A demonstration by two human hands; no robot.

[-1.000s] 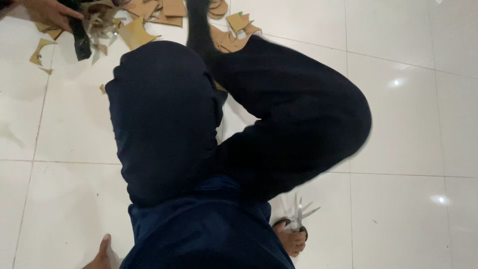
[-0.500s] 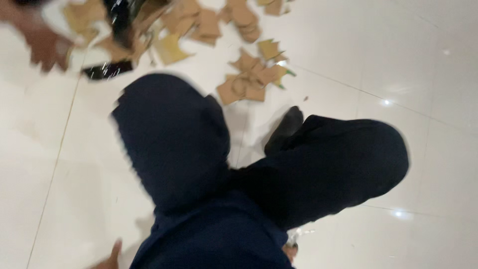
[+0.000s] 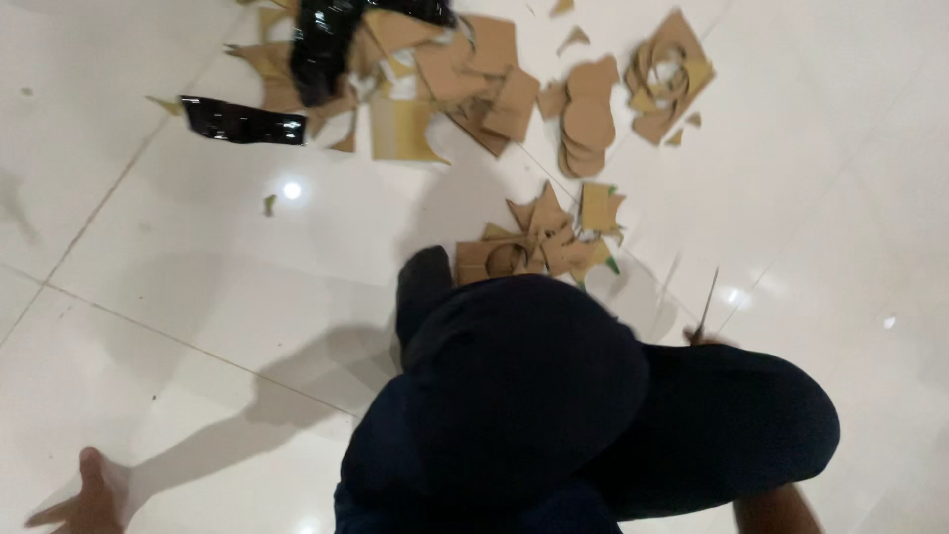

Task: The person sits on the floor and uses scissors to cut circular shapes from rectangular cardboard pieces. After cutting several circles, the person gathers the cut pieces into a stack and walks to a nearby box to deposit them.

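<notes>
Scissors, thin metal blades (image 3: 704, 305), now upright at right of frame beside dark-trousered knees (image 3: 534, 396); right-hand grip hidden, cannot tell. Left hand (image 3: 84, 499), released, flat on white tiled floor (image 3: 198, 277); brown cardboard offcuts (image 3: 539, 242) now nearer.

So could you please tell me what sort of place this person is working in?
Probably an indoor room used for craft work on the floor. The floor is glossy white tile with reflected ceiling lights, cut cardboard pieces and cardboard discs lie scattered, and a black plastic strip lies nearby.
</notes>
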